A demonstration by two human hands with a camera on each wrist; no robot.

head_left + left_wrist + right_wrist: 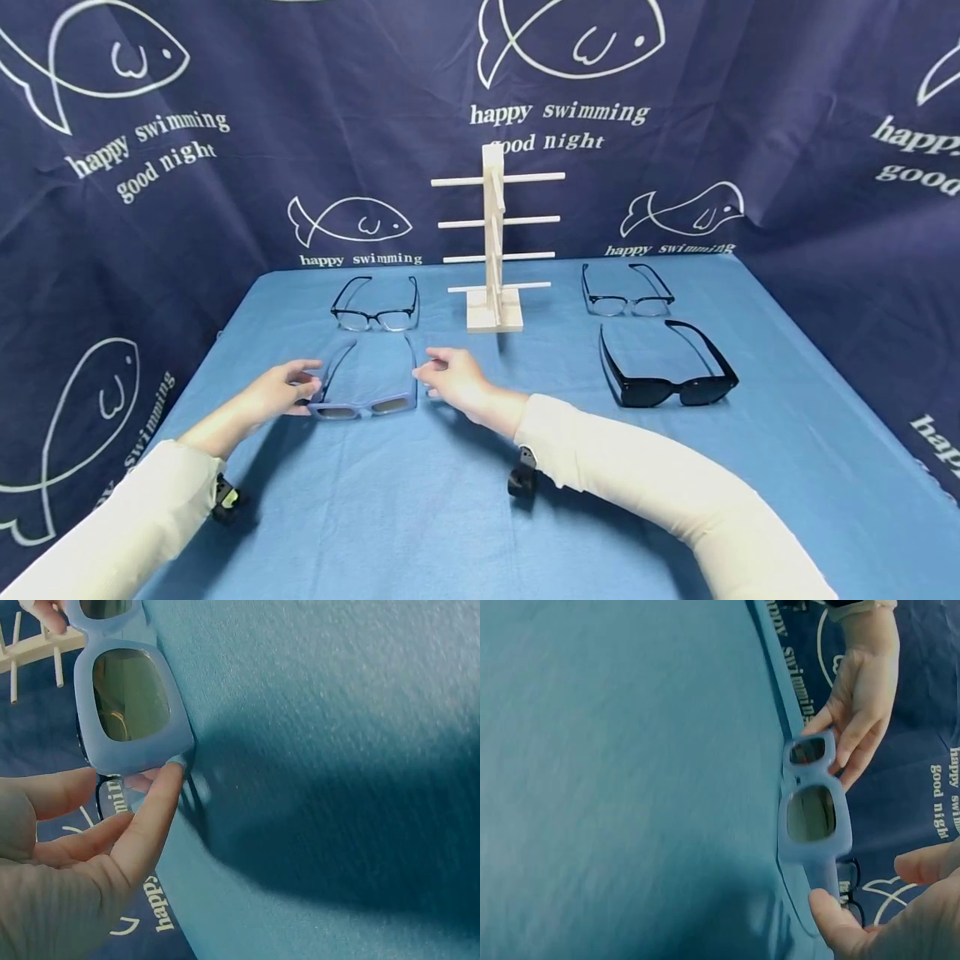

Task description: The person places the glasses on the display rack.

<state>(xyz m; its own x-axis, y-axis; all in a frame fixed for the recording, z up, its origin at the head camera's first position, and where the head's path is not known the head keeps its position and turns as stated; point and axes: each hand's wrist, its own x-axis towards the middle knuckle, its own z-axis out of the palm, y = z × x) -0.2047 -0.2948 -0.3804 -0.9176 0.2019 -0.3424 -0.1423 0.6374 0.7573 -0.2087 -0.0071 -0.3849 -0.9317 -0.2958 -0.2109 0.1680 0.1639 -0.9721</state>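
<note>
Light-blue framed sunglasses (365,410) with dark lenses lie on the blue cloth, temples pointing away. My left hand (282,389) holds their left outer corner between its fingertips; the left wrist view shows a fingertip on the lower edge of the blue frame (135,756). At the other end my right hand (457,379) is beside the right temple, its thumb and fingers spread apart. In the right wrist view the right thumb (826,909) reaches the temple (822,871); whether it touches cannot be told.
Behind stands a wooden display rack (493,242) with several crossbars. Black-framed eyeglasses (372,318) lie behind the blue pair. On the right are another clear-lensed pair (628,305) and black sunglasses (667,390). A navy curtain (375,108) surrounds the table (585,358).
</note>
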